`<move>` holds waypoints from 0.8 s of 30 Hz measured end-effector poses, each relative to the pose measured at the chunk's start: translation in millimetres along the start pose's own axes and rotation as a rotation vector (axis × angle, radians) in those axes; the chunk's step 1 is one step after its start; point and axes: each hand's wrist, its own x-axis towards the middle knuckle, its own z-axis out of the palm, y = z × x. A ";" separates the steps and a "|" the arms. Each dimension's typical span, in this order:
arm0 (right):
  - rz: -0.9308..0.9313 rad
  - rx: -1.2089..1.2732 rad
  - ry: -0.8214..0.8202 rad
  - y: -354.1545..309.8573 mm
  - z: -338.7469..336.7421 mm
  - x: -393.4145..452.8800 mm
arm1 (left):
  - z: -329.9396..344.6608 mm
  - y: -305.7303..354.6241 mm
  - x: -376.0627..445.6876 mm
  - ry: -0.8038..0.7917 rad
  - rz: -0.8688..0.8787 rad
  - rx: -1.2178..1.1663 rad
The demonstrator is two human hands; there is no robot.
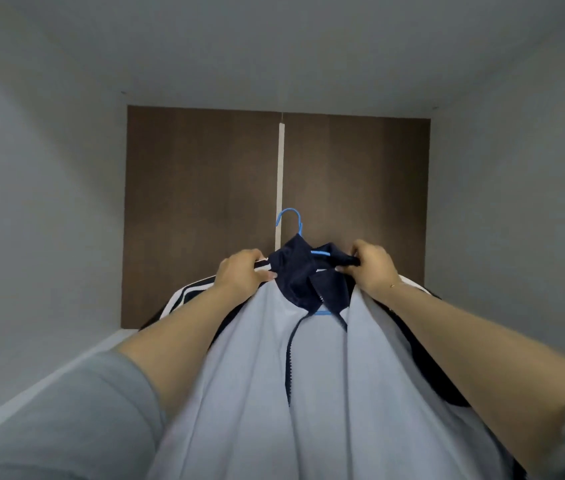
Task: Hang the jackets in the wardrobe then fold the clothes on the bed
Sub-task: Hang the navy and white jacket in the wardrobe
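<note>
A light grey-blue jacket [257,368] with a dark navy collar [296,271], a navy zipper and white and dark stripes on its shoulder sits on a blue hanger [291,220], whose hook sticks up above the collar. I hold it up inside the wardrobe. My left hand [243,275] grips the jacket's left shoulder beside the collar. My right hand [369,268] pinches the navy collar edge on the right. No rail shows in view.
The wardrobe's brown back panel [205,209] has a pale vertical strip [280,181] down its middle. Grey side walls [39,202] close in left and right, with a grey top panel [274,46] above. A pale ledge [49,379] runs along the lower left.
</note>
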 end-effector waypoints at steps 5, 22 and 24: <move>0.076 -0.161 -0.275 44.7 52.8 -8.8 | 66.8 -47.4 -17.0 -0.135 -0.025 0.029; 0.056 -0.272 -0.788 39.6 37.0 -68.5 | 84.3 -47.6 -45.9 -0.296 0.001 0.479; 0.060 -0.285 -0.867 31.0 22.5 -81.7 | 71.1 -28.2 -52.4 -0.355 -0.024 0.397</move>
